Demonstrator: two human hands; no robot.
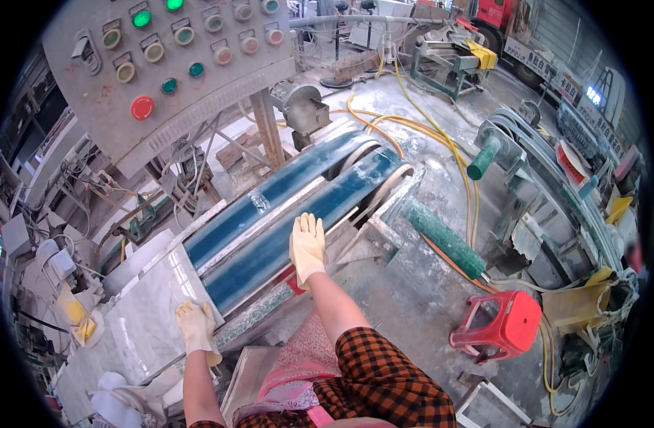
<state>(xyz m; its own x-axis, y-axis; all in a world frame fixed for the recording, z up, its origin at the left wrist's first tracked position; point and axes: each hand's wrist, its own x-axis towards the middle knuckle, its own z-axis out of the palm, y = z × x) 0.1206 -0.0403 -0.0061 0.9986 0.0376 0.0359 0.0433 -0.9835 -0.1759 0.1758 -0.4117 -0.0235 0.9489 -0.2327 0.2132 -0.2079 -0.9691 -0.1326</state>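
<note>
My left hand [195,328], in a cream rubber glove, rests on a pale stone slab [145,314] with faint grey veins and a glossy face, close to the slab's near right corner. Its fingers lie slightly bent on the surface. The slab's far end overlaps the start of two parallel blue conveyor belts [313,203]. My right hand [308,245], gloved alike, is stretched flat with fingers together, at the near edge of the closer belt. Nothing is held in it; whether it touches the belt I cannot tell.
A grey control panel [198,71] with lit green buttons and a red stop button [141,108] stands beyond the belts. A motor [302,107] sits behind them. Right of the belts are a green roller [445,239], a red stool [502,324] and yellow hoses [448,139] across the floor.
</note>
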